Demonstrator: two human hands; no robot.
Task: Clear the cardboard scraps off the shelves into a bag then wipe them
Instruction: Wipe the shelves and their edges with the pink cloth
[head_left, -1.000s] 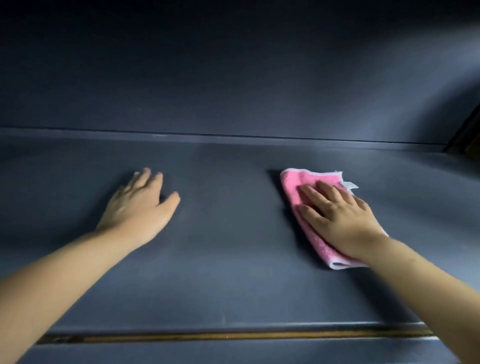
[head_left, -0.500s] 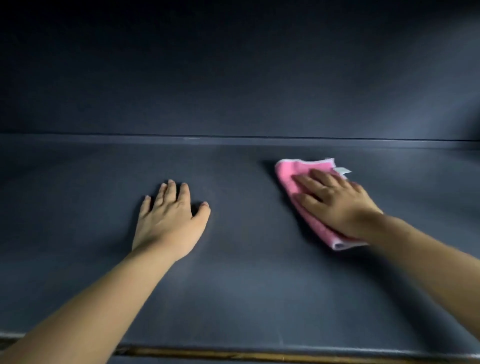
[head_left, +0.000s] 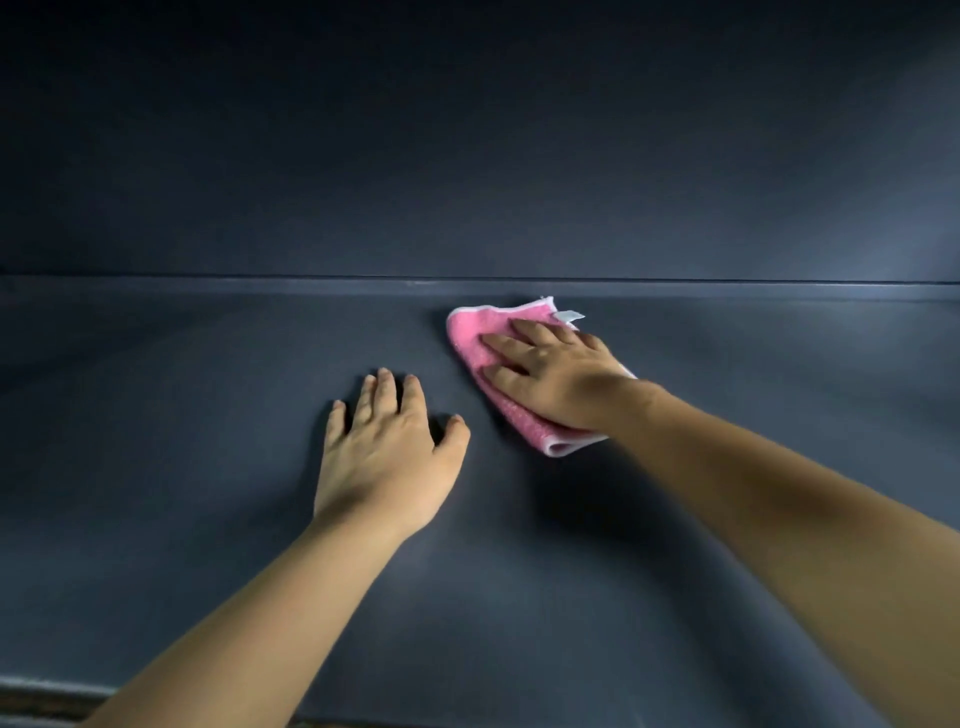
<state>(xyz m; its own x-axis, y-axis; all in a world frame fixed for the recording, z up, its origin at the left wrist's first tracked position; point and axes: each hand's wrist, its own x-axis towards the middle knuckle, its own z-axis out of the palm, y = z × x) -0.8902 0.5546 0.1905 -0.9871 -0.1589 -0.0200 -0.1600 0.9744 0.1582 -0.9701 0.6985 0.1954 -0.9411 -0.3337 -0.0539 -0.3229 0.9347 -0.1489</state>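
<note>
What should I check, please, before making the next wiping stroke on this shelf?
1. Right hand pressing flat on the pink cloth: ok.
2. Cloth folded and lying flat on the shelf: ok.
3. Room to push further back: the cloth's far edge is nearly at the back lip, not ok.
4. Room for a leftward stroke: the left hand rests open on the shelf close beside the cloth, not ok.
5. Whether the rest of the shelf is wiped: cannot tell.
</note>
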